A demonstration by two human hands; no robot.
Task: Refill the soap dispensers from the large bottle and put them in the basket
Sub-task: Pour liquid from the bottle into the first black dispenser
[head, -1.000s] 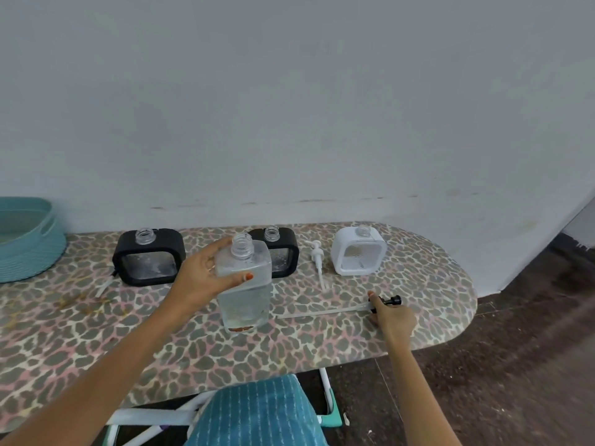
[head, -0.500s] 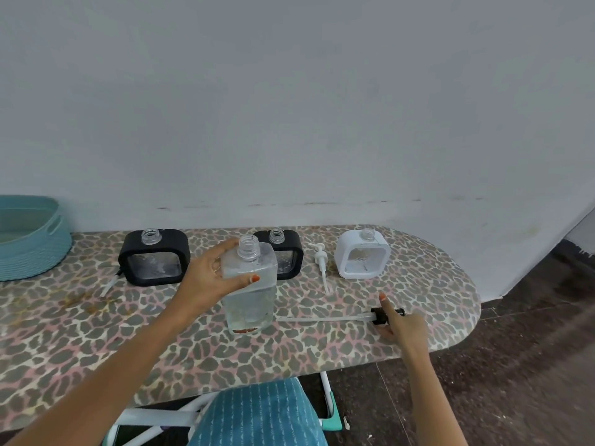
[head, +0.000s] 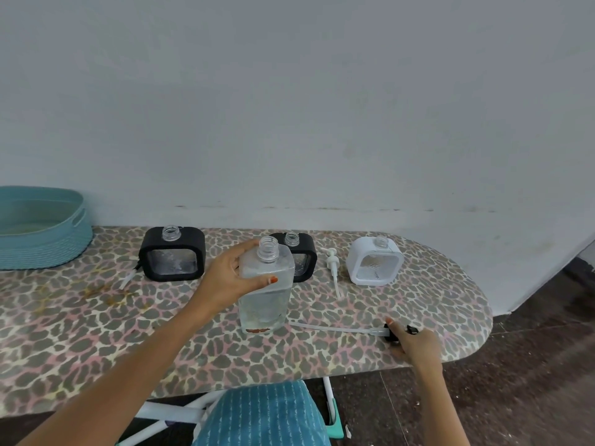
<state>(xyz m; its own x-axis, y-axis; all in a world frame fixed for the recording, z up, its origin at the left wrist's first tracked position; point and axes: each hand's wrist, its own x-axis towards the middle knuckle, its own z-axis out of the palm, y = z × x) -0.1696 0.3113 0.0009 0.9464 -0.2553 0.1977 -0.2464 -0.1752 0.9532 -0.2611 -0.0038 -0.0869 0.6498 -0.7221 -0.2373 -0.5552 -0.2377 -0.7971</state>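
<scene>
My left hand grips the large clear bottle, which stands upright and uncapped on the leopard-print board, about half full of clear liquid. My right hand rests on the black pump head, whose long clear tube lies flat toward the bottle. At the back stand three open dispensers: a black one on the left, a second black one partly behind the bottle, and a white one on the right. The teal basket sits at the far left.
A white pump lies between the second black dispenser and the white one. Another pump tube pokes out left of the first black dispenser. The grey wall runs behind the board. The board's rounded end is at the right, dark floor beyond.
My right hand has slid the black pump head a little to the right along the board. My left hand and the bottle stay in place.
</scene>
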